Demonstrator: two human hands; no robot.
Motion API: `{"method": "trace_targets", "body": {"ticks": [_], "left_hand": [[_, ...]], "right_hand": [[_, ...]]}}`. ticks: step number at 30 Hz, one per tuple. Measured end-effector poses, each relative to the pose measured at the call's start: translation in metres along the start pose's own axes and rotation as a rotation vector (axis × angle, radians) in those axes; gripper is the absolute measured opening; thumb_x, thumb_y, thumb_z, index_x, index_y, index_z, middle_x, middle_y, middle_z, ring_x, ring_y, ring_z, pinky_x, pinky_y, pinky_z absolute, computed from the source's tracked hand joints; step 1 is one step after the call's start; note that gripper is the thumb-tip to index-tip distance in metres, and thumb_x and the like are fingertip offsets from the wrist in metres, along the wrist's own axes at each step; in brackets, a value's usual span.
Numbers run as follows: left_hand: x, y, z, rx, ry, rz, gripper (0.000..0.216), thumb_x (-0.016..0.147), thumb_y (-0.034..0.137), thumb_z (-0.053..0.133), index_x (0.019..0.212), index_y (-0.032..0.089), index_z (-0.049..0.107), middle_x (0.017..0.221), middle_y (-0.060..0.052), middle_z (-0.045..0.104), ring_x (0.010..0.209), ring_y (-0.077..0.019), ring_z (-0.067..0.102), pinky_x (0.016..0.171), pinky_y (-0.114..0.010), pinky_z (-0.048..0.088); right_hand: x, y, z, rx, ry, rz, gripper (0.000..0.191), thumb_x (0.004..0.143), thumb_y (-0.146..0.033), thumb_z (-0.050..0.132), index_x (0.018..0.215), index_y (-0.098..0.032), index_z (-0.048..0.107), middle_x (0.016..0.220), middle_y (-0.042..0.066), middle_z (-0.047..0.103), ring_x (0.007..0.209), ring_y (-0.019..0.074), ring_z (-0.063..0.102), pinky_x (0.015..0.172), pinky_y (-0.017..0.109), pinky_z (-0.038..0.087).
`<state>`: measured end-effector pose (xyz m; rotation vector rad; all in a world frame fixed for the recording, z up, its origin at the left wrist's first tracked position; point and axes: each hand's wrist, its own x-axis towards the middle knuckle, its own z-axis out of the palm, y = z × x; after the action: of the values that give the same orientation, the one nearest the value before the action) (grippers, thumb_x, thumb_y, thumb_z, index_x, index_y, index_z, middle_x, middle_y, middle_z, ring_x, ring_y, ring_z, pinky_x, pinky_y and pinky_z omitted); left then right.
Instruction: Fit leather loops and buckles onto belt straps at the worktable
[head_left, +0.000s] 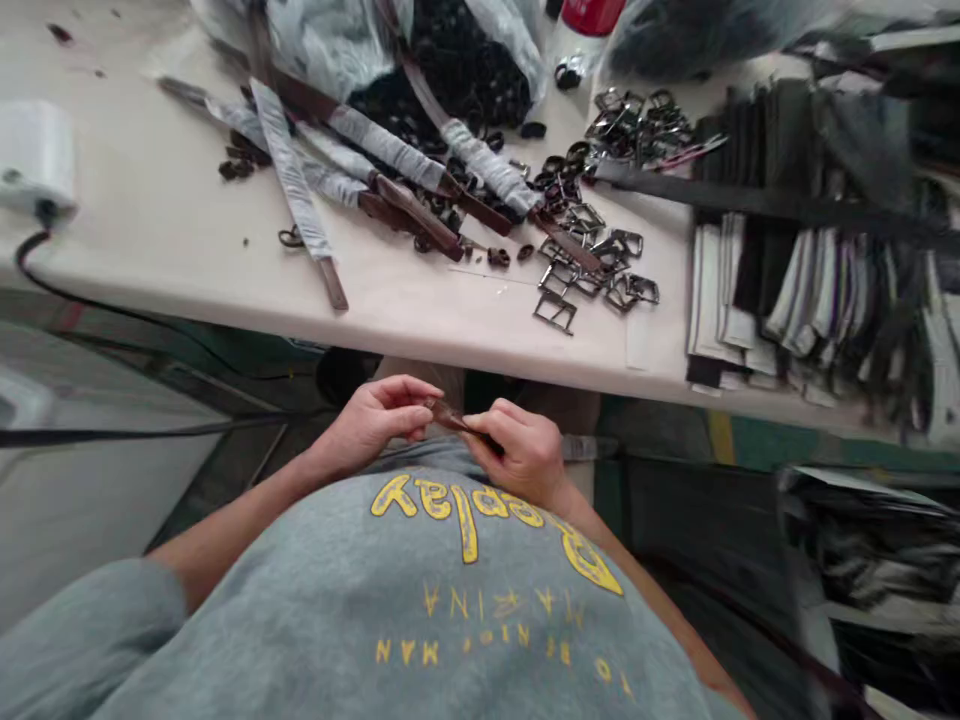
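Close to my body, below the table's front edge, I hold a brown belt strap between both hands. My left hand pinches its end, with thumb and forefinger closed. Whatever small part may lie between those fingertips is too blurred to make out. My right hand is closed around the strap a little farther along, thumb on top. A wrapped length of belt shows just beyond the right hand. On the table ahead lie brown belts partly wound in clear film, and loose metal buckles.
Dark belt loops lie scattered near the buckles. A stack of dark and pale straps fills the table's right side. Plastic bags stand at the back. A white box with a black cable is at left; a filled bag sits lower right.
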<state>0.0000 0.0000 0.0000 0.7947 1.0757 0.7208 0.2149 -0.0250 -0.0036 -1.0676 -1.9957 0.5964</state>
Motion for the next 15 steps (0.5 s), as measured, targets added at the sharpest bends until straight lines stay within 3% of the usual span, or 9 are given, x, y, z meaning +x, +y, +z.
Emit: {"method": "trace_targets", "body": {"ticks": [5, 11, 15], "left_hand": [[-0.002, 0.008, -0.003, 0.003, -0.068, -0.064, 0.02, 0.064, 0.017, 0.083, 0.082, 0.017, 0.074, 0.062, 0.003, 0.066, 0.05, -0.0067, 0.054, 0.05, -0.018, 0.042], [-0.003, -0.006, 0.004, -0.058, -0.151, -0.141, 0.031, 0.058, 0.024, 0.09, 0.083, 0.016, 0.073, 0.059, 0.003, 0.065, 0.049, -0.0079, 0.054, 0.049, -0.018, 0.042], [-0.003, -0.012, 0.014, -0.115, -0.099, -0.114, 0.033, 0.057, 0.028, 0.091, 0.082, 0.016, 0.073, 0.055, 0.004, 0.062, 0.045, -0.0071, 0.051, 0.047, -0.018, 0.042]], "right_hand": [[0.001, 0.0, -0.002, 0.171, -0.042, 0.065, 0.01, 0.091, -0.018, 0.062, 0.083, -0.018, 0.069, 0.064, -0.001, 0.056, 0.057, 0.0111, 0.051, 0.052, 0.023, 0.038], [-0.001, -0.005, 0.005, 0.254, -0.024, 0.129, 0.01, 0.089, -0.017, 0.063, 0.08, -0.019, 0.067, 0.064, -0.002, 0.059, 0.057, 0.011, 0.054, 0.054, 0.023, 0.041], [0.003, -0.006, 0.009, 0.2, 0.008, 0.106, 0.013, 0.091, -0.019, 0.061, 0.079, -0.02, 0.066, 0.067, 0.0, 0.063, 0.06, 0.012, 0.057, 0.056, 0.023, 0.043]]}}
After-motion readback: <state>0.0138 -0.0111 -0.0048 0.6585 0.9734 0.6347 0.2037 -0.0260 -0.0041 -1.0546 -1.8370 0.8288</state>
